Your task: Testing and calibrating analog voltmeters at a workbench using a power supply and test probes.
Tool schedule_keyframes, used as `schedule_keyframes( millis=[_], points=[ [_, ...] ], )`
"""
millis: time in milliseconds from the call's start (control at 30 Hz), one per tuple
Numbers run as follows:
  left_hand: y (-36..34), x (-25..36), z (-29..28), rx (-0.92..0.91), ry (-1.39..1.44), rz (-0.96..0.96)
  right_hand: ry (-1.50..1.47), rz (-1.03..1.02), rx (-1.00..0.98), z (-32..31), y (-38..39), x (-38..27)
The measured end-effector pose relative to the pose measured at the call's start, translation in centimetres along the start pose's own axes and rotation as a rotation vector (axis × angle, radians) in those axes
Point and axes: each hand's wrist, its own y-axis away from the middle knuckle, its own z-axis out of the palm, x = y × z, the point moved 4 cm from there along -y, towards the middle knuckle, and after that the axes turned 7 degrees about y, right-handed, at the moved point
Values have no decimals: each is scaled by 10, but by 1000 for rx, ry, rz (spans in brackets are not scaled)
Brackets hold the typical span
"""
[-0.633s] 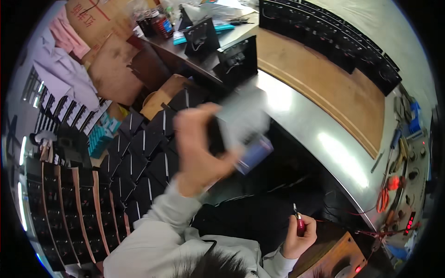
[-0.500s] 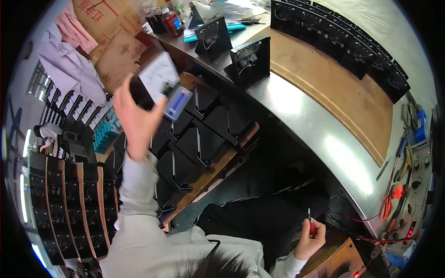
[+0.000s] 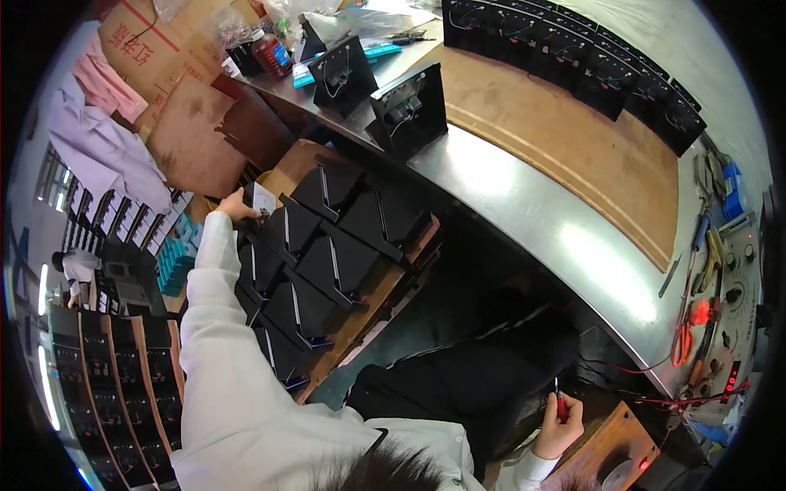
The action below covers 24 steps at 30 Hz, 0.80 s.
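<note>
Left of the steel workbench (image 3: 524, 192), our left hand (image 3: 236, 206) grasps a white-faced black box (image 3: 264, 200) by its edge, beside rows of black housings (image 3: 337, 266). On the workbench's near side, our right hand (image 3: 562, 427) clasps a slim red-handled tool (image 3: 562, 407), its thin metal shaft pointing toward the workbench.
</note>
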Motion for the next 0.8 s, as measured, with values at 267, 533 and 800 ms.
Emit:
schedule_keyframes(
  millis=[267,533,800],
  points=[
    [156,207,-51,-237,804,455,-89,-72,34,-7,-13,-6],
    [254,546,-55,256,311,1627,-175,-255,59,-6,-9,-47],
    [125,738,-10,681,-51,1161,-151,-247,1,-14,35,-21]
  ],
)
